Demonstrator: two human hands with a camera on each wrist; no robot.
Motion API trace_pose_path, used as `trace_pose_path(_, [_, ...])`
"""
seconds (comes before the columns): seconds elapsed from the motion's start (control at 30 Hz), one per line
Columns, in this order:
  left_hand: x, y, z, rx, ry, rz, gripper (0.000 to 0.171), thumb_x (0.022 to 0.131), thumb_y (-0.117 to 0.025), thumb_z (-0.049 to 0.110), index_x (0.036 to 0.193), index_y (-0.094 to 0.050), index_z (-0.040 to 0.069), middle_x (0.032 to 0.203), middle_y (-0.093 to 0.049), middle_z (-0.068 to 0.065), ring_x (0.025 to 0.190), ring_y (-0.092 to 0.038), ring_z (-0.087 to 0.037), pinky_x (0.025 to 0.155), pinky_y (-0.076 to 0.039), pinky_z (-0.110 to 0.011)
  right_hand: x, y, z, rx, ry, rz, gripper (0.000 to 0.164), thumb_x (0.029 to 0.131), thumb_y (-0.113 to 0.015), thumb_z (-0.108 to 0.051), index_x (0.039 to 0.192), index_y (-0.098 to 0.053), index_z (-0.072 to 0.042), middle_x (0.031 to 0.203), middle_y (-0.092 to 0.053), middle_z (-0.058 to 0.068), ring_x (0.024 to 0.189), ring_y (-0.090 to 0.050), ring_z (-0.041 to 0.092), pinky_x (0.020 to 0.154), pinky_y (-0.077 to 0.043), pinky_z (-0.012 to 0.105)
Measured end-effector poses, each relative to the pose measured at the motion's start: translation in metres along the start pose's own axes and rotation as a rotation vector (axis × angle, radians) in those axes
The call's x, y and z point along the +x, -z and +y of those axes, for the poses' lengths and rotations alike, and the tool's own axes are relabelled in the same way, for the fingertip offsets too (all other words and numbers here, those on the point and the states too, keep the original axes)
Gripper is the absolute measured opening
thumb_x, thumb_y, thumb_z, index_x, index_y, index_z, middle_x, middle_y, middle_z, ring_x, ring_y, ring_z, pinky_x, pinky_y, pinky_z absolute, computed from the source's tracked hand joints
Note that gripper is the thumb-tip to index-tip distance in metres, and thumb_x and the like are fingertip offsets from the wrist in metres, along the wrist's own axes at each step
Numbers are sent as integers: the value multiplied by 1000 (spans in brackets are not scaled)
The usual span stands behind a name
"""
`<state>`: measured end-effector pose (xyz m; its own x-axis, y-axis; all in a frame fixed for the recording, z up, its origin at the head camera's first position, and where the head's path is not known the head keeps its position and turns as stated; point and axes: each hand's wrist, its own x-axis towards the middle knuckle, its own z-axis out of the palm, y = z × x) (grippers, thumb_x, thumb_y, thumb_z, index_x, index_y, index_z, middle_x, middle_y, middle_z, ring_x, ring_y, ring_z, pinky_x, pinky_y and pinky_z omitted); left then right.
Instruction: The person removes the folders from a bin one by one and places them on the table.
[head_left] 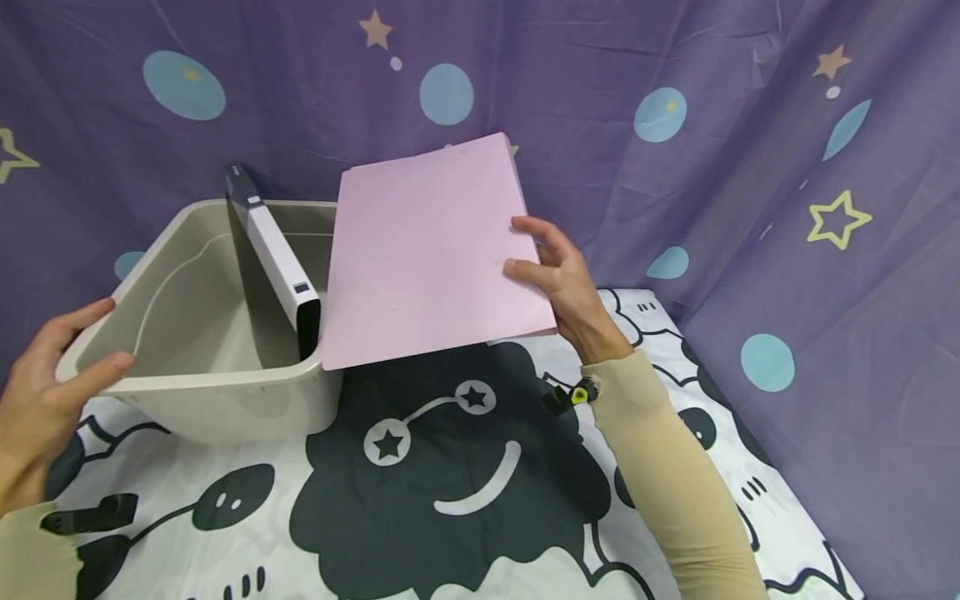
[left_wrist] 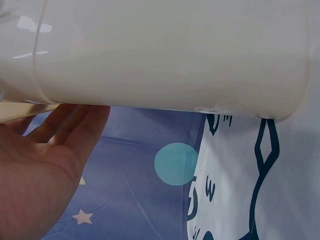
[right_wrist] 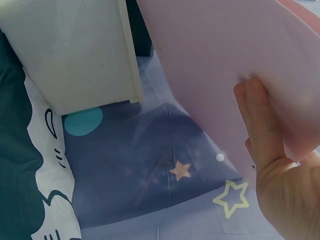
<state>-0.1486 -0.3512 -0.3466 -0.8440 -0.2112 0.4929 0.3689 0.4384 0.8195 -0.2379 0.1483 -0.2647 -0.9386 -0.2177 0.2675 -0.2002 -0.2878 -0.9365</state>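
My right hand (head_left: 562,283) holds a flat pink folder (head_left: 427,250) by its right edge, thumb on the front face. In the right wrist view its fingers lie along the back of the folder. The folder is raised beside the beige plastic bin (head_left: 225,408), overlapping the bin's right rim in the head view. My left hand (head_left: 60,367) grips the bin's left corner at the rim, with the fingers beneath the rim in the left wrist view. A black binder with a white spine (head_left: 281,258) leans inside the bin, its upper end above the back rim.
The bin stands on a white cloth (head_left: 172,558) printed with dark cartoon sheep. A purple curtain (head_left: 555,92) with stars and blue spots hangs right behind the bin and along the right side.
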Motion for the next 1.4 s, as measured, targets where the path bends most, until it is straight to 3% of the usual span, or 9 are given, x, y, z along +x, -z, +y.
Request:
trace_pose_path(0.1, [0,1,-1,-6,11,-6,71,78,-60,-18,142,-45,9,116,-51,14,96,-48,-2,72,-38,-5,-1,2,1,3,0,6,56,83,-62,9,134,-51,-12,116,-56,14,85,-65,25,63,-56,38])
trace_pose_path(0.27, [0,2,-2,98,86,-29,73,84,-64,-5,148,-36,19,127,-44,13,100,-42,1,73,-33,-6,-4,5,2,-10,-4,7,56,83,-63,7,134,-50,-13,119,-55,13,87,-65,24,63,-56,37])
trace_pose_path(0.4, [-1,3,-2,137,104,-33,74,85,-65,-1,149,-33,21,127,-42,14,100,-40,2,72,-32,-6,-7,8,4,-19,-18,-4,57,84,-63,6,136,-48,-13,121,-55,14,88,-65,25,63,-56,39])
trace_pose_path(1.4, [0,-1,-1,32,-7,6,72,78,-60,-18,142,-45,9,116,-50,16,96,-48,-2,73,-38,-4,-22,23,22,2,-24,9,56,84,-60,8,135,-48,-11,121,-53,14,89,-64,24,63,-56,39])
